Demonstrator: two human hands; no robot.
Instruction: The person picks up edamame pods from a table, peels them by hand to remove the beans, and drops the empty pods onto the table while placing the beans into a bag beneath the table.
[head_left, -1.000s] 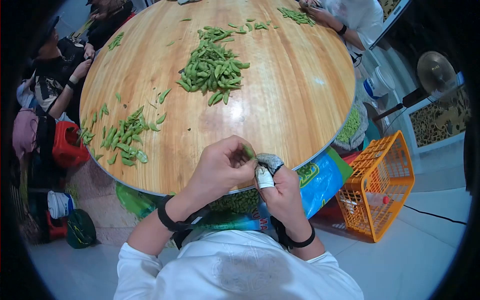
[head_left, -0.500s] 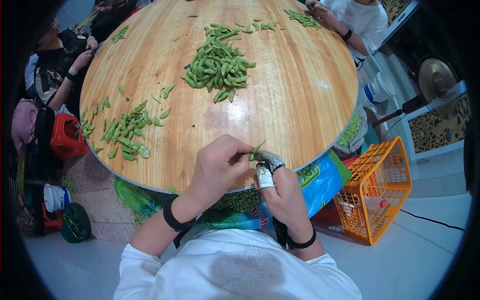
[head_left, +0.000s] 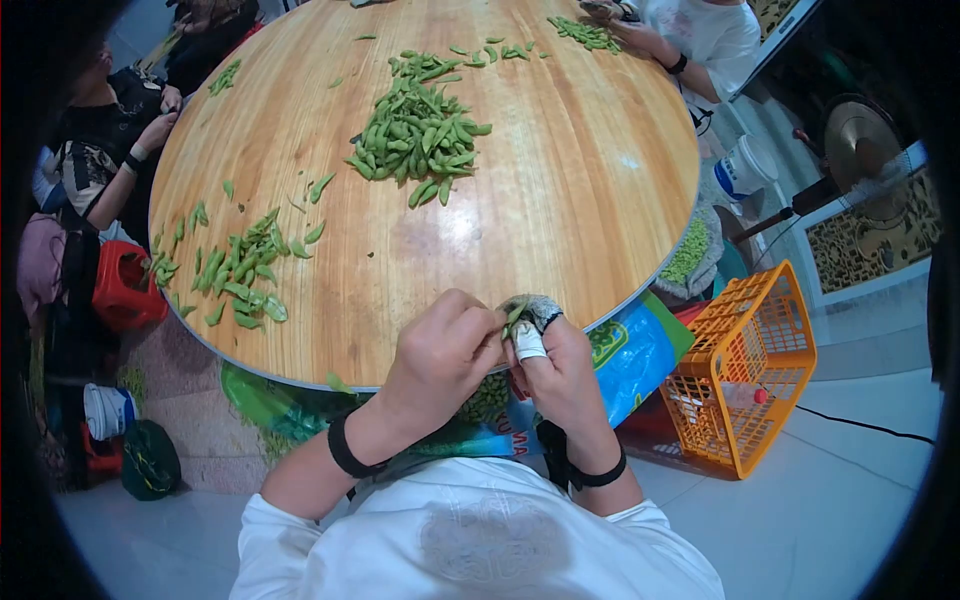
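Since half a second ago, the hands have been drawn closer together. The slim green bean pod [head_left: 513, 318], which then stood clear of the fingertips, is now mostly tucked between them.

The pod is pinched by the left hand [head_left: 440, 352] between thumb and forefinger, the other fingers being curled in. It is pinched from the other side by the right hand [head_left: 562, 372], so that it is gripped at both ends and kept steady. A strip of white tape [head_left: 527, 344] is wound round the right thumb and a grey cloth cover [head_left: 543, 306] is worn on the fingertip above it, presumably to spare the skin where the pod is pressed.

Both hands are held just over the near rim of the round wooden table [head_left: 560, 200], directly above an open blue printed plastic bag [head_left: 630, 350] hung below the edge; the bag seems to be set there so that whatever drops is caught.

A large heap of green pods [head_left: 415, 135] is piled near the table's middle, within reach of everyone seated, and a smaller loose scatter of pods [head_left: 238, 272] is spread to the left. A co-worker's hand [head_left: 155, 130] is rested at the left rim. An orange plastic mesh basket [head_left: 750, 365] is stood on the floor to the right.
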